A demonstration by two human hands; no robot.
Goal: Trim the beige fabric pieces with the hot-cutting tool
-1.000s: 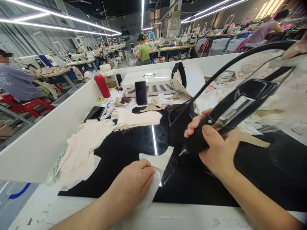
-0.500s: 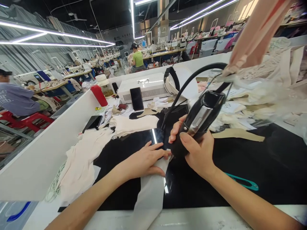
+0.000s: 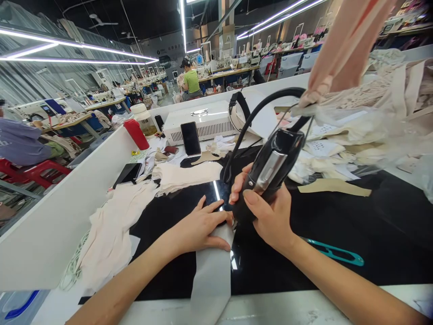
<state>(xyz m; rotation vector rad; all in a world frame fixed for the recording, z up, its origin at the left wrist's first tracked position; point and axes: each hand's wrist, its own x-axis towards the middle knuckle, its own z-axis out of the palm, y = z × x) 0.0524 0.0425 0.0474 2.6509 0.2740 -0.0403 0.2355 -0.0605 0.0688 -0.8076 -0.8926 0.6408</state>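
One pale fabric strip (image 3: 211,275) lies partly beneath the left hand (image 3: 202,228), the nearer, spread flat on it. Strip's long axis runs toward the table's (image 3: 270,303) near edge. Right hand (image 3: 272,219) grips a black corded tool (image 3: 271,164), lower end close beside the strip.

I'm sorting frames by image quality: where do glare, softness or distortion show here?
Head view: a streak of glare, likely from the ceiling tube lights, crosses the glossy black work surface beyond the left hand; head view: the hanging pink fabric looks soft, the black corded tool in the right hand fairly crisp; head view: the edges look stretched, wide-angle style.
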